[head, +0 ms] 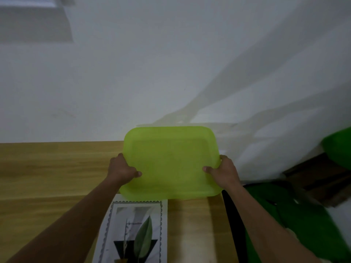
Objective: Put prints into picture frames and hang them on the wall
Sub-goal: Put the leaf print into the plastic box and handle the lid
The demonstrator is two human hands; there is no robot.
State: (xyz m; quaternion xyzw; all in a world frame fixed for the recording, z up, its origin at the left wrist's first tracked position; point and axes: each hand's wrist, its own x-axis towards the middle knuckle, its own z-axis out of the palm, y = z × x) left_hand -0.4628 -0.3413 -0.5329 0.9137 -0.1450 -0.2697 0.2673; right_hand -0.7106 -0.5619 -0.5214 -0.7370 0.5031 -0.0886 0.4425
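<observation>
Print [133, 230] with a leaf design and a patterned border is lying flat on the tabletop [47, 168], its long axis running from the person toward the wall [133, 73]. Its far end is disappearing behind the near edge of a green tray [171, 162]. The left hand [121, 168] and right hand [222, 171] are gripping the tray's two short sides, fingers [224, 158] wrapping the rim and thumbs pressing on the top face, so neither is free. Whether the tray is touching the tabletop or hanging just above it, I cannot tell. From the fingers, the print is sitting back toward the person and lower, between the forearms and closer to the left one. The left hand is probably the one to reach it, once the tray is put aside.
</observation>
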